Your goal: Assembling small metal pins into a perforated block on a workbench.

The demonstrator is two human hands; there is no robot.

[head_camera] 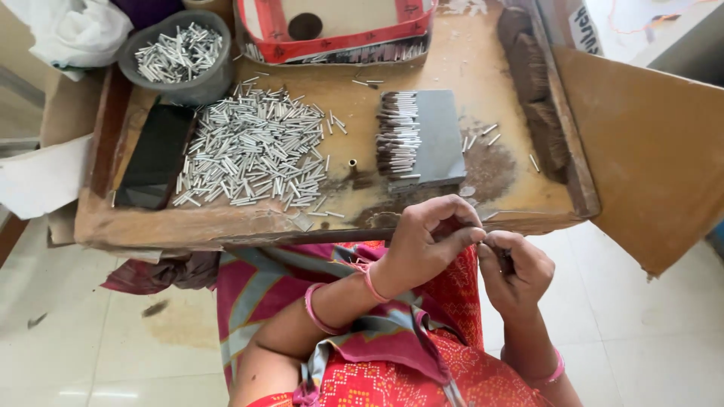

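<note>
bowl [178, 56] of silver tubes top left, black block [154, 154] below it, loose tube pile [256, 147] mid-tray. grey slab [434, 136] carries a row of filled tubes [397, 139]. near the tray [226, 226] front edge, left hand [422, 245] pinches thumb to fingertips on a small tube, barely visible. right hand [514, 267] just beside, touching it at the fingertips, curled shut around a dark piece [504, 260]; can't tell what.
</note>
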